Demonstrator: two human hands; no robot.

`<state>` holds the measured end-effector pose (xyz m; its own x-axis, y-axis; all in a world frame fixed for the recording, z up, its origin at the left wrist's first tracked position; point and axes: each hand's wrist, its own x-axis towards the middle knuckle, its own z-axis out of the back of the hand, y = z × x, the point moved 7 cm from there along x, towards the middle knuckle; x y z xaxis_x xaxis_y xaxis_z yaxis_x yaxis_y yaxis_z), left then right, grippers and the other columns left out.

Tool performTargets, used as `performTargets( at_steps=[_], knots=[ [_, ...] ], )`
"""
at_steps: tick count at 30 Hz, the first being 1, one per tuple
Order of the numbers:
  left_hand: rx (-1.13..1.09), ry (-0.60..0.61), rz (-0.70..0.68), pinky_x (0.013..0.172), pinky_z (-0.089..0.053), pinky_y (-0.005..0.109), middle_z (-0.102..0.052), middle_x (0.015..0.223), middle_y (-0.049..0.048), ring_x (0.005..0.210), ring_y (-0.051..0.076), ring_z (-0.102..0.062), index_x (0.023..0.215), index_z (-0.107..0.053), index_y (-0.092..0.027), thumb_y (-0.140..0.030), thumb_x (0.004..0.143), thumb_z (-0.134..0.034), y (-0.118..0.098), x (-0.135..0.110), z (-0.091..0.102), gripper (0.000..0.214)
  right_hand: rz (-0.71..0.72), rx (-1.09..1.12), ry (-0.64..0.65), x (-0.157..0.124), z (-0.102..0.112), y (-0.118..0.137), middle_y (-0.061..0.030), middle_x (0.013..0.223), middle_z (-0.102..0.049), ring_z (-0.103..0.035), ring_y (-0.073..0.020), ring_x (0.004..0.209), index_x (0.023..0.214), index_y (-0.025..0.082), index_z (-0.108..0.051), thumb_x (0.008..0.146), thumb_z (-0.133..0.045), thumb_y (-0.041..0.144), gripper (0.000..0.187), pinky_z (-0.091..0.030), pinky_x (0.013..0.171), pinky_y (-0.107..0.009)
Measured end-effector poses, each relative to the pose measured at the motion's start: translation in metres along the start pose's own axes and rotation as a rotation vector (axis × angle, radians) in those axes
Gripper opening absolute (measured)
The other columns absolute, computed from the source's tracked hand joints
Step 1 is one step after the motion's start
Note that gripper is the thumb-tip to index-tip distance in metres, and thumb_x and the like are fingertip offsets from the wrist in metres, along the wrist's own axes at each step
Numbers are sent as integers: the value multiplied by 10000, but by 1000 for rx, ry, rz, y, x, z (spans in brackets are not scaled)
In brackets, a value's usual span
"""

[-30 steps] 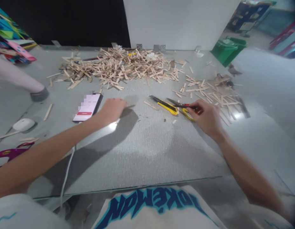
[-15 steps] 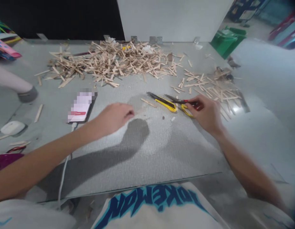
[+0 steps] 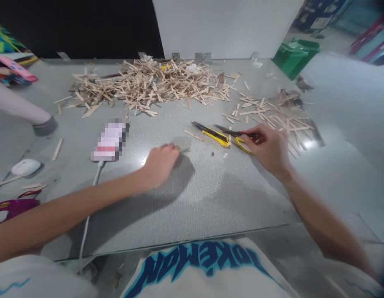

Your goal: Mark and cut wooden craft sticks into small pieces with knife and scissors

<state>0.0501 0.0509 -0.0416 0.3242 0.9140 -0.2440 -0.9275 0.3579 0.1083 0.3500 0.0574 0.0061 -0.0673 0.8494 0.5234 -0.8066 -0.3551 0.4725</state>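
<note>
My right hand (image 3: pixel 271 151) grips a pair of scissors (image 3: pixel 238 134) by its red and yellow handles, the dark blades pointing left over the table. Beside the blades lies a yellow utility knife (image 3: pixel 215 135) with its blade out. Left of the knife, my left hand (image 3: pixel 161 165) hovers low over the table with fingers curled together. A thin stick (image 3: pixel 185 150), blurred, juts from its fingertips; most of it is hidden. One loose wooden stick (image 3: pixel 193 135) rests just left of the knife.
A heap of wooden sticks (image 3: pixel 154 85) spreads along the back, with more sticks (image 3: pixel 272 111) at the right. At left are a phone (image 3: pixel 109 140) on a white cable, a white mouse-like object (image 3: pixel 26 167) and a pale post-like thing (image 3: pixel 24 105). A green bin (image 3: pixel 293 60) stands beyond.
My left hand has moved slightly right and toward me, turning its back upward. The right hand with the scissors has hardly moved. The view has shifted a little.
</note>
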Motion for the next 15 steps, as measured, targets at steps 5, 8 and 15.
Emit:
performTargets(
  at_steps=[5, 8, 15],
  knots=[
    [53, -49, 282, 980, -627, 482, -687, 1345, 119, 1153, 264, -708, 1357, -666, -162, -386, 1055, -708, 95, 66, 18, 379, -4, 5, 4, -1, -1, -3, -35, 821, -784, -698, -223, 675, 963, 265, -781, 958, -752, 329, 70, -534, 648, -374],
    [50, -78, 368, 991, -623, 494, -667, 1388, 128, 1178, 272, -699, 1397, -646, -165, -385, 1058, -705, 134, 84, 26, 409, -7, 8, 7, -1, -1, -4, -44, 832, -791, -702, -234, 687, 980, 267, -795, 969, -748, 353, 98, -535, 664, -388],
    [7, -180, 382, 1004, -617, 493, -660, 1400, 125, 1183, 265, -697, 1404, -641, -168, -380, 1058, -707, 144, 92, 25, 411, 1, 2, -25, -1, -1, -3, -28, 791, -761, -688, -221, 657, 997, 268, -773, 954, -760, 336, 81, -533, 664, -377]
  ],
)
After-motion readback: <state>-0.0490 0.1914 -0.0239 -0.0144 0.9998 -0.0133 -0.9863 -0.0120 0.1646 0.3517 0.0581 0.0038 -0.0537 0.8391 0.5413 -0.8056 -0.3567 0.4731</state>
